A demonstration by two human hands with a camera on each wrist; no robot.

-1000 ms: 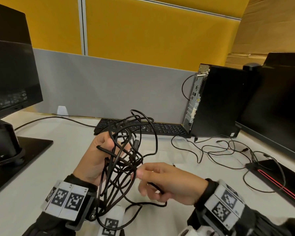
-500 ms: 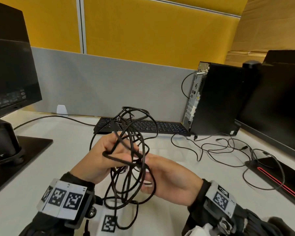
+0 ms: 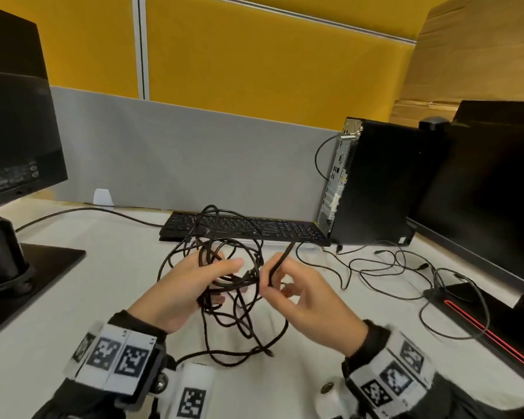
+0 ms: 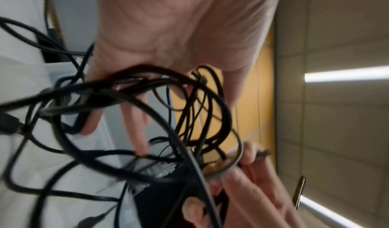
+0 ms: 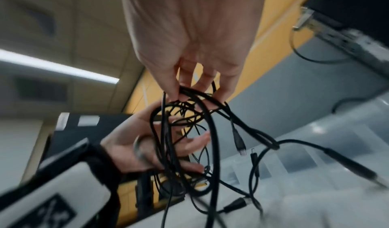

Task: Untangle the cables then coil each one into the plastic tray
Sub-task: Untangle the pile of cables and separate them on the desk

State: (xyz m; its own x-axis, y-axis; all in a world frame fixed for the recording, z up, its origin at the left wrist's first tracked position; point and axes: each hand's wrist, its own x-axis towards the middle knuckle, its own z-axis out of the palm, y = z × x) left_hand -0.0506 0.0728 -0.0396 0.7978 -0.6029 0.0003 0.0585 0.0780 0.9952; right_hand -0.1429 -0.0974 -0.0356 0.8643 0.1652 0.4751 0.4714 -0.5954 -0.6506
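The black cables (image 3: 224, 285) form one loose tangle of thin loops, held above the white desk (image 3: 109, 276) between both hands; the left hand (image 3: 183, 290) has its fingers curled through the bundle; the right hand (image 3: 304, 293) pinches one strand, probably near a plug, as the wrist views are blurred; behind stand a keyboard (image 3: 273, 229), a computer tower (image 3: 375, 182) and yellow partition panels (image 3: 270, 62).

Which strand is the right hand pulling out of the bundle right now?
Start at the black keyboard at the back of the desk and come toward the hands. The left hand grips the tangle of black cables; beside it, the right hand pinches one stiff strand that rises alone toward the computer tower.
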